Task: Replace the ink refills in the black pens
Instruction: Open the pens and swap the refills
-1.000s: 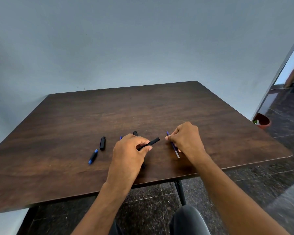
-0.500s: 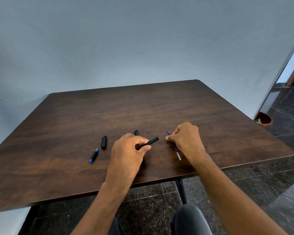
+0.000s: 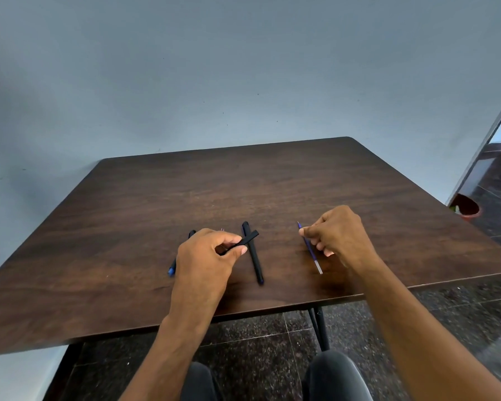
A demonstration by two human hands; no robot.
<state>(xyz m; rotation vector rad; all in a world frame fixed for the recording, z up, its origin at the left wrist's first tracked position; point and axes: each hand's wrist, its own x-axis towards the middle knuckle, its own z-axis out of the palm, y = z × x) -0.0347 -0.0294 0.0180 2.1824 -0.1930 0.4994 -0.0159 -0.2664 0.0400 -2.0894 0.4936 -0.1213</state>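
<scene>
My left hand [image 3: 206,261] pinches a black pen barrel [image 3: 248,240] that points up to the right, just above the table. A whole black pen [image 3: 253,256] lies on the wood right of that hand. My right hand [image 3: 340,237] pinches a thin blue ink refill [image 3: 311,250] whose pale end rests on the table. Behind my left hand, a black cap [image 3: 191,233] and a blue-tipped pen piece [image 3: 171,269] show only in part.
The dark wooden table [image 3: 272,183] stands against a pale wall. Its near edge runs just below my wrists. A red pot [image 3: 465,208] sits on the dark tiled floor at the right. My knees are under the table's front.
The camera view has shifted so the small parts now sit behind my left hand. My right hand has lifted the refill's tip end slightly. The left hand keeps its hold on the barrel.
</scene>
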